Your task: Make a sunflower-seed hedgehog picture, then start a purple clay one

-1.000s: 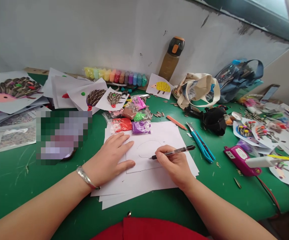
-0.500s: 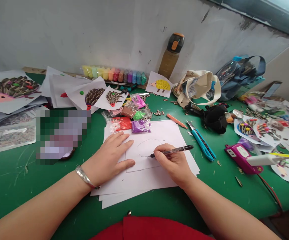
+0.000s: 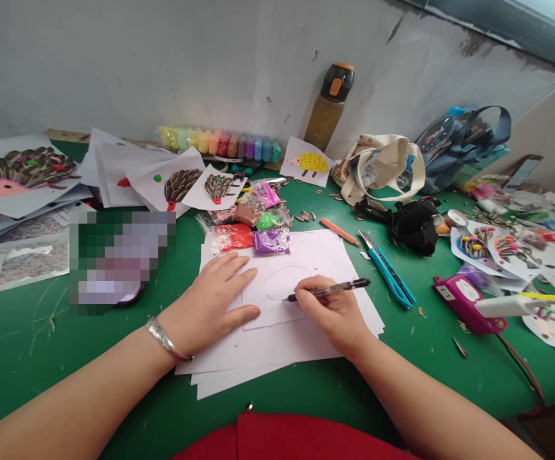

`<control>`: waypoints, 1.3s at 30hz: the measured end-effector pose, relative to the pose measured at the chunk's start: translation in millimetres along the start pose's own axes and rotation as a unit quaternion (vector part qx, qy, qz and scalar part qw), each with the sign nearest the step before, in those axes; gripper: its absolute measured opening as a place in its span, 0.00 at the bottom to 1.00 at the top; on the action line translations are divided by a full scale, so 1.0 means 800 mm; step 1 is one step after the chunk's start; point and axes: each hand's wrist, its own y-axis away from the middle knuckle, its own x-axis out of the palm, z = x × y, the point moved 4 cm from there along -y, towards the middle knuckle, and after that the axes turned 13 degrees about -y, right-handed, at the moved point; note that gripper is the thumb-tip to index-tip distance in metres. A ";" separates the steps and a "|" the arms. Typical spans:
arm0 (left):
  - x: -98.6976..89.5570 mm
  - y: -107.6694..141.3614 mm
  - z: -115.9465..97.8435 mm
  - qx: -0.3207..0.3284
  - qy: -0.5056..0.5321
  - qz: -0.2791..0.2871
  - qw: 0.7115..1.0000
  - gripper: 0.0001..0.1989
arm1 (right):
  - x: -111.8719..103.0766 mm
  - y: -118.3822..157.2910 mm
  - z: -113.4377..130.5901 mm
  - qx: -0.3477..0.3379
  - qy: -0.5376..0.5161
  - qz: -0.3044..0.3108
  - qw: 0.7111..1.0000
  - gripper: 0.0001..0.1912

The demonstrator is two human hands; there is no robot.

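Observation:
White paper sheets (image 3: 268, 351) lie stacked in front of me, with a smaller rectangular piece (image 3: 258, 318) on top. A thin curved outline, open at the lower right, shows on that piece. Flat on the paper at its left side rests my left hand (image 3: 217, 297), fingers spread. My right hand (image 3: 330, 313) grips a black pen (image 3: 335, 289) in a writing hold, its tip at the lower end of the curve. Packets of red clay (image 3: 233, 237) and purple clay (image 3: 272, 243) touch the top edge of the sheets.
Right of the paper lie a blue utility knife (image 3: 389, 271), an orange stick (image 3: 339, 231) and a magenta device (image 3: 467, 303). A blurred phone (image 3: 124, 268) is at left. Behind stand a bottle (image 3: 328, 108), a cloth bag (image 3: 378, 166) and seed-covered hedgehog pictures (image 3: 181, 185). Another person's fingers show far right.
Almost nothing differs. The pen tip has shifted very slightly left along the curve, while my left hand stays in place.

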 end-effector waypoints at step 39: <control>0.000 0.001 0.002 -0.001 0.011 -0.027 1.000 0.30 | -0.004 0.001 -0.004 0.064 -0.038 -0.011 0.997 0.09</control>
